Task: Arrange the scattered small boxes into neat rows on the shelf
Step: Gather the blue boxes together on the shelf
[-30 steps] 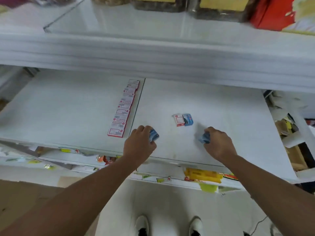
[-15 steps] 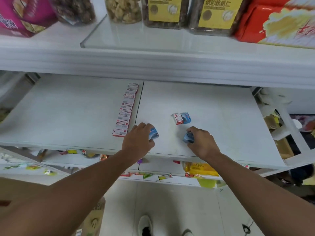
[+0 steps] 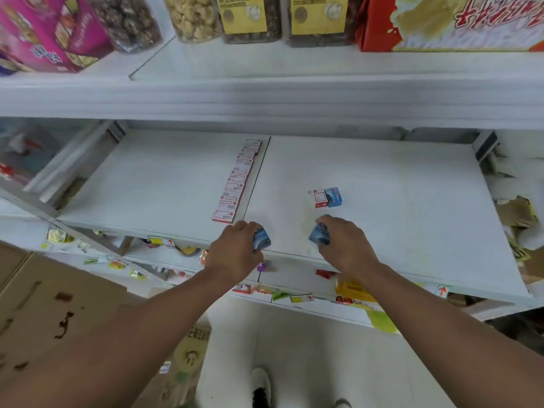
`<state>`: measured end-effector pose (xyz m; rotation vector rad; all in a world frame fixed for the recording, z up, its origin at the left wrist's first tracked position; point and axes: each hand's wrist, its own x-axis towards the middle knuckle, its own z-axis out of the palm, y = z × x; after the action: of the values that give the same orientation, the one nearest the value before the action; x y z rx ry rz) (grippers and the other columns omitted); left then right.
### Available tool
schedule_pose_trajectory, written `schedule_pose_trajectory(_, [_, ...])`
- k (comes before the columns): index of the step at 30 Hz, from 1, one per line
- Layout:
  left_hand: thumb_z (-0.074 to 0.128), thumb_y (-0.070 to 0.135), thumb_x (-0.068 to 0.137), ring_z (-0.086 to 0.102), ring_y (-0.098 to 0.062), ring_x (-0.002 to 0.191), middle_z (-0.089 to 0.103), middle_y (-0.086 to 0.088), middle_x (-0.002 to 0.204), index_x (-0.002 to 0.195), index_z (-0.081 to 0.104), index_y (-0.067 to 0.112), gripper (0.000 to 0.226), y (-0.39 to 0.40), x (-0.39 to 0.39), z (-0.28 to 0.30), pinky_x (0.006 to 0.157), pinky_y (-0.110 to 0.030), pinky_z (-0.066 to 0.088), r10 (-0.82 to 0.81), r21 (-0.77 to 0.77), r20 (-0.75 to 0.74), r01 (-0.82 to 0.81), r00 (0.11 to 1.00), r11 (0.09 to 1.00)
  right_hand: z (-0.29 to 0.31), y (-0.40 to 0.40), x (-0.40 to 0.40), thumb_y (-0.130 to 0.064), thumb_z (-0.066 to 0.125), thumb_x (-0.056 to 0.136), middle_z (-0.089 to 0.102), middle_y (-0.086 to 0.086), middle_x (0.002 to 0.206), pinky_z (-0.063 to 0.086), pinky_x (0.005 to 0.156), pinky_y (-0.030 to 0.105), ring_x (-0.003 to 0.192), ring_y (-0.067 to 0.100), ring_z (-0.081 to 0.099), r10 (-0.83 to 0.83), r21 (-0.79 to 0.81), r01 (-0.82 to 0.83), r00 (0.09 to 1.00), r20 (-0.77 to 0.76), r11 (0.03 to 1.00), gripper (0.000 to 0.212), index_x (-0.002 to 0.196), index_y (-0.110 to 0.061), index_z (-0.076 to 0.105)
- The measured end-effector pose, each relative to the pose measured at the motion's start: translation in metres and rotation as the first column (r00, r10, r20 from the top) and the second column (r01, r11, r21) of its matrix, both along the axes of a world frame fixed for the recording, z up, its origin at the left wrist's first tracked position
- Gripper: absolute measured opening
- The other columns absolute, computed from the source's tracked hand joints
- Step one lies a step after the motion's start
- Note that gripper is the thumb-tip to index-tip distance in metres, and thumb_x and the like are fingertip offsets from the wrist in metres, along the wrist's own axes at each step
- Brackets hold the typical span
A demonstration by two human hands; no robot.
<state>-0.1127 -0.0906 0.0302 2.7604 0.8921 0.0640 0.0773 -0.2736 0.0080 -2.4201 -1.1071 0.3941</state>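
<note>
On the white shelf (image 3: 397, 207) a straight row of red-and-white small boxes (image 3: 237, 184) runs front to back along the panel seam. A red-and-white box (image 3: 318, 198) and a blue box (image 3: 333, 197) lie side by side near the shelf's middle. My left hand (image 3: 235, 254) grips a small blue box (image 3: 261, 239) at the shelf's front edge, just right of the row's near end. My right hand (image 3: 344, 245) holds another small blue box (image 3: 318, 234) close in front of the loose pair. Fingers cover most of both held boxes.
The upper shelf carries a pink carton (image 3: 44, 33), jars of snacks (image 3: 191, 16) and a red package (image 3: 447, 22). Below the front edge are price tags and small goods (image 3: 353, 290). A cardboard box (image 3: 53, 304) stands at the lower left; clutter sits at the right (image 3: 518, 213).
My right hand has slid left with its blue box, closer to my left hand. The left hand has stayed near the row's front end. The view has tilted up.
</note>
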Motion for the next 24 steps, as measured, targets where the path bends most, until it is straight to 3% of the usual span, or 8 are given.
schedule_pose_trajectory(10, [0.074, 0.026, 0.089, 0.06, -0.019, 0.109, 0.066, 0.006, 0.122, 0.128, 0.061, 0.028, 0.041, 0.05, 0.02, 0.005, 0.087, -0.037, 0.055, -0.072, -0.033, 0.063, 0.075, 0.995, 0.997, 0.009, 0.012, -0.005, -0.018, 0.076, 0.089, 0.066, 0.002, 0.134, 0.053, 0.097, 0.034, 0.117, 0.023, 0.064, -0.036, -0.074, 0.039, 0.998, 0.047, 0.996, 0.061, 0.145, -0.025, 0.054])
schedule_pose_trajectory(19, [0.068, 0.02, 0.09, 0.058, -0.024, 0.113, 0.066, 0.0, 0.123, 0.137, 0.061, 0.027, 0.048, 0.132, 0.071, -0.044, 0.09, -0.042, 0.056, -0.258, -0.096, 0.037, 0.26, 0.965, 0.961, -0.01, 0.059, -0.036, -0.023, 0.074, 0.089, 0.07, 0.0, 0.122, 0.051, 0.088, 0.032, 0.106, 0.024, 0.065, -0.179, -0.151, 0.183, 0.983, 0.038, 0.972, 0.048, 0.134, -0.026, 0.058])
schedule_pose_trajectory(24, [0.065, 0.015, 0.093, 0.054, -0.024, 0.125, 0.062, 0.004, 0.137, 0.144, 0.057, 0.031, 0.054, 0.158, 0.099, -0.079, 0.099, -0.042, 0.052, -0.317, -0.123, -0.031, 0.311, 0.948, 0.943, -0.023, 0.069, -0.043, -0.022, 0.071, 0.09, 0.07, -0.001, 0.121, 0.053, 0.089, 0.035, 0.107, 0.023, 0.063, -0.224, -0.152, 0.226, 0.974, 0.032, 0.962, 0.044, 0.132, -0.027, 0.059])
